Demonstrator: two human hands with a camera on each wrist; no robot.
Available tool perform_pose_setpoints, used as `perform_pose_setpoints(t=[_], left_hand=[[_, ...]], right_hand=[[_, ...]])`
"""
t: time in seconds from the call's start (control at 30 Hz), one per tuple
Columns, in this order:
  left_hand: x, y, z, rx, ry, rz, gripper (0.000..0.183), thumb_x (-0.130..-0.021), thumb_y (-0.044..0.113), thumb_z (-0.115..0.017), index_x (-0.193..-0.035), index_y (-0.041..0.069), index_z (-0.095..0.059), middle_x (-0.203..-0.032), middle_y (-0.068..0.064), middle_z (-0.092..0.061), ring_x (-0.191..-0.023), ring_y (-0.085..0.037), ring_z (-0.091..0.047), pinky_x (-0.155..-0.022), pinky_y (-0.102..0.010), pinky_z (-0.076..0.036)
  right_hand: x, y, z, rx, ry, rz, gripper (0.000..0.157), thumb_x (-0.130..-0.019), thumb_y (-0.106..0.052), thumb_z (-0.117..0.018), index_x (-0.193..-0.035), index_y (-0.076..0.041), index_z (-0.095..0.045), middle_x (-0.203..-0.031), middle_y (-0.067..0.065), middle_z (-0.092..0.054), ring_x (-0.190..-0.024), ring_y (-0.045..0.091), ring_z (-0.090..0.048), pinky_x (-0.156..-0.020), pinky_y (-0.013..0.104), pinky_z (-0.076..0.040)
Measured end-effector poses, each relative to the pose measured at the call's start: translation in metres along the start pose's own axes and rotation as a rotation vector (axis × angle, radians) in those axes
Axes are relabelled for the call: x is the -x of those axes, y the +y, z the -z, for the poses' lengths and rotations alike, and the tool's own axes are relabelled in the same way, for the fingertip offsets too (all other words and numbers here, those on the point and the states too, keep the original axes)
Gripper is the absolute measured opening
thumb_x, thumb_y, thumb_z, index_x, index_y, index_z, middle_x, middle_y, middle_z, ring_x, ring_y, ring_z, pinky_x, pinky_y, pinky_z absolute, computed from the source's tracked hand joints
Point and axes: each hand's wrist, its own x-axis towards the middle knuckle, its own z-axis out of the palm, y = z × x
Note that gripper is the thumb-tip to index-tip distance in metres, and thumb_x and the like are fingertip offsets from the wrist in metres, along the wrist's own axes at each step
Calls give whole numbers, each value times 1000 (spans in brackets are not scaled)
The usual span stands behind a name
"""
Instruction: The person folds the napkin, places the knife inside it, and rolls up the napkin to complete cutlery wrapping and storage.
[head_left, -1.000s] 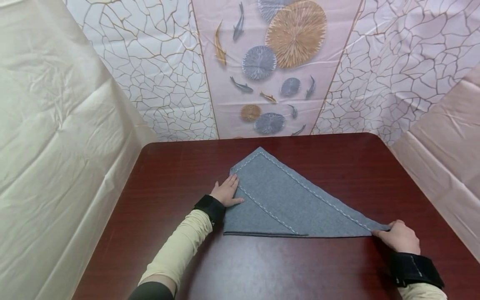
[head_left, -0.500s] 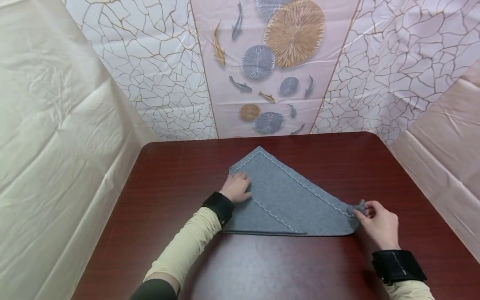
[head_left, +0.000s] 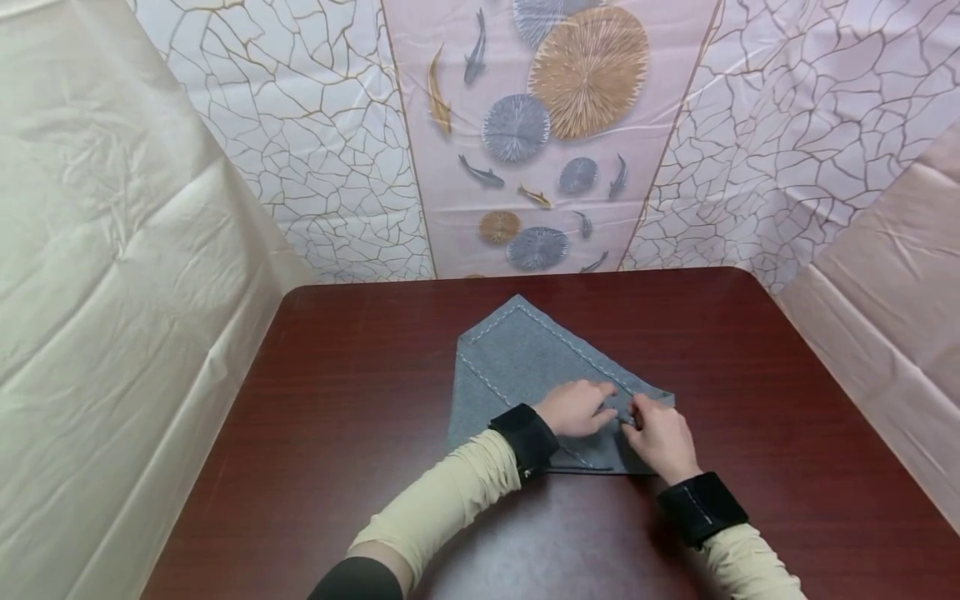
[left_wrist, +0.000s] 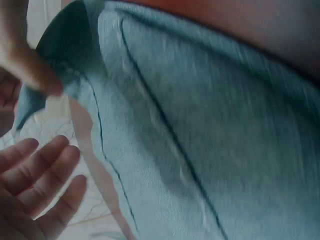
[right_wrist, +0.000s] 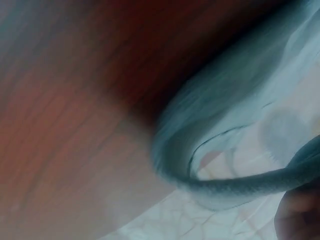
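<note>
Clock directions are centred on the grey cloth (head_left: 517,358), with 12 o'clock away from the person. Nearest, the sleeves (head_left: 442,483) enter from 7 and 5 o'clock, each ending in a black wrist band (head_left: 525,438); this converging approach lets both hands reach one section of the cloth.

The right hand (head_left: 663,437), at 4 o'clock, pinches the end of the cloth. The right wrist view, blurred, shows a loop (right_wrist: 165,150) raised there; the grip appears to keep that end turned back over the main panel.

The left hand (head_left: 576,407), just beside it, grips nothing. Its fingers extend toward 2 o'clock, presumably ready to steady the turned section; contact with the cloth cannot be confirmed.

The cloth lies mid-counter (head_left: 337,375), its layered edge toward 6 o'clock, within easy reach. Its far corner points to 11 o'clock. Beyond the counter's far edge hangs a patterned drape (head_left: 517,179).
</note>
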Motion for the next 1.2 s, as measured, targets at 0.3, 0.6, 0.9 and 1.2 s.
perform_pose_setpoints(t=[0.3,0.6,0.9,1.2], left_hand=[[8,-6,-2,127,197,-92,9,-89,11,-56,-86,8,-64,-76,1,-62,-64,-5,-53,-62,-12,-39],[41,-30,22,156,365,-95,5,-86,6,-59,-82,7,-62,-74,0,-61,-65,-8,-55,-64,-19,-42],[77,-51,40,171,436,-51,6,-88,5,-57,-85,6,-62,-76,-1,-62,-64,-8,-54,-63,-23,-44],[119,-66,54,197,477,29,6,-88,5,-58,-89,4,-64,-76,-1,-61,-60,-8,-49,-58,-22,-41]], right_hand=[[-4,-18,-9,-42,51,69,39,-55,4,-82,-70,-6,-47,-55,-4,-37,-47,9,-35,-45,27,-30],[11,-17,3,-26,3,85,28,-61,3,-74,-68,-9,-49,-61,-3,-43,-52,8,-40,-46,26,-34],[20,-18,4,-39,-53,121,21,-64,3,-70,-72,-10,-55,-67,-3,-46,-55,8,-44,-48,27,-37],[22,-28,-2,-113,-102,145,23,-67,-3,-76,-75,-13,-58,-69,-6,-48,-58,5,-47,-50,23,-39]])
